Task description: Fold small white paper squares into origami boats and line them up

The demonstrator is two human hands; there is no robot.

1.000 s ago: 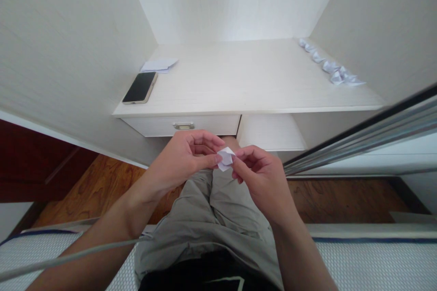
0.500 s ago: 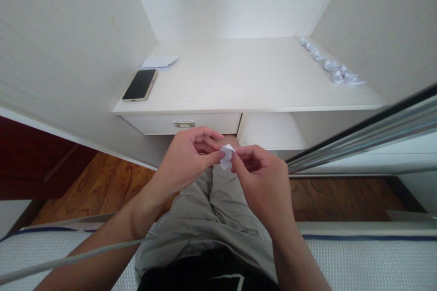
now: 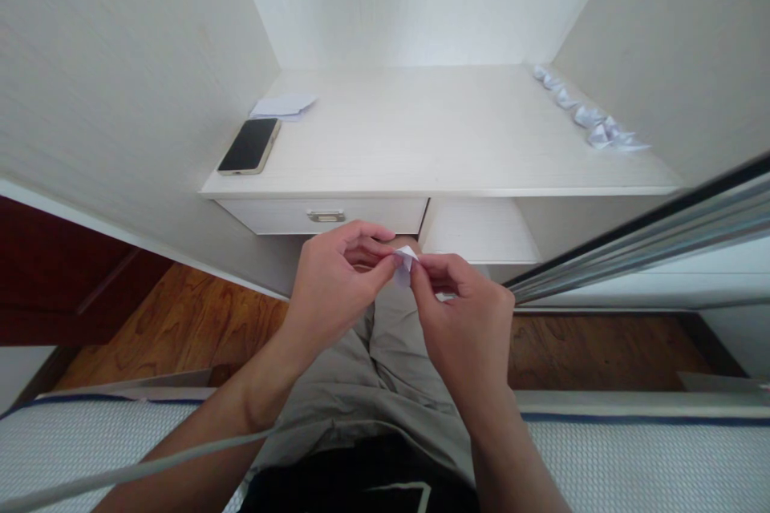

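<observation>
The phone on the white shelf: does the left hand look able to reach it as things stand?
Probably yes, but it is occupied: the left hand pinches a folded paper together with the right hand. I see nothing blocking its way to the phone, near the front left corner of the white shelf.

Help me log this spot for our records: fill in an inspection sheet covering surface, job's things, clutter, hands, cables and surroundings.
Surface: white shelf, with folded pieces along its right side; drawer below, shut.
Job's things: small folded paper, held off the shelf above the lap.
Clutter: phone at the shelf's left end, sheets just behind it.
Hands: left hand and right hand both pinch the paper.
Cables: one pale cord crossing before the left forearm; contact unclear.
Surroundings: wood floor, dark red panel at left.
</observation>
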